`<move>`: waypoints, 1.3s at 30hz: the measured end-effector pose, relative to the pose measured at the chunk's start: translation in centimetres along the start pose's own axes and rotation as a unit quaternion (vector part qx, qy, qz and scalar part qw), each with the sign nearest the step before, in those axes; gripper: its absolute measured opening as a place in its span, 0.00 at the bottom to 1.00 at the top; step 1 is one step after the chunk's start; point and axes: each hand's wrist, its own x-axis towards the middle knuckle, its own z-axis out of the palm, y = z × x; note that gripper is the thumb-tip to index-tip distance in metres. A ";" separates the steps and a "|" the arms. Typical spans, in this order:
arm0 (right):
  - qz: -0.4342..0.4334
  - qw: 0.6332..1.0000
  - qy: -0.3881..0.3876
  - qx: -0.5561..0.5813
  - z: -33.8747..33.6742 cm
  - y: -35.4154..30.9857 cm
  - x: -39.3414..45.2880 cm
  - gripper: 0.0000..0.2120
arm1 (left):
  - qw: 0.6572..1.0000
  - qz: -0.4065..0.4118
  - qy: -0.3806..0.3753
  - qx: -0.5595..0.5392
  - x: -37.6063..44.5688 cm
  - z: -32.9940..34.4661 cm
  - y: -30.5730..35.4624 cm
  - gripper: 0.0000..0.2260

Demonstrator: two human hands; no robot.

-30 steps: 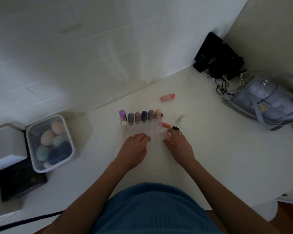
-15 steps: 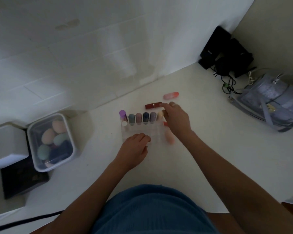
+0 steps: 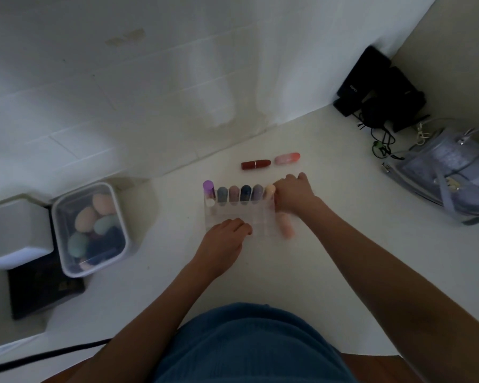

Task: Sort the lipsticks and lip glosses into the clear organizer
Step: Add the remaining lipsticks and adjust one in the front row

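Observation:
The clear organizer stands mid-table with several tubes upright in its back row, from a purple tube at the left to a cream tube at the right. My left hand rests with curled fingers on the organizer's front edge. My right hand is at its right end, fingers bent down beside the cream tube; what lies under them is hidden. A peach tube lies by the organizer's right side. A red lipstick and a pink lip gloss lie behind it.
A lidded plastic box of makeup sponges sits at the left beside a white box on a black book. A grey handbag and black devices with cables fill the right back corner. The wall runs close behind.
My right hand has moved from the organizer's front edge up to its right end. The orange lipstick that lay there is now covered. The red lipstick and peach tube have come into sight.

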 end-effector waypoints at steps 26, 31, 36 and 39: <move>-0.077 0.524 0.074 0.845 -2.7 -3.0 -7.5 0.09 | 0.579 -0.310 0.083 -0.750 3.0 -4.4 2.2 0.11; -0.049 0.541 0.058 0.838 -1.7 -3.4 -7.4 0.06 | 0.630 -0.297 0.142 -0.704 2.5 -5.1 1.4 0.09; -0.012 0.602 0.060 0.796 -2.5 -3.7 -7.0 0.15 | 0.684 -0.300 0.173 -0.642 2.7 -5.7 0.9 0.09; -0.019 0.644 0.060 0.762 -3.3 -4.5 -6.8 0.15 | 0.708 -0.305 0.181 -0.611 2.8 -6.0 0.8 0.11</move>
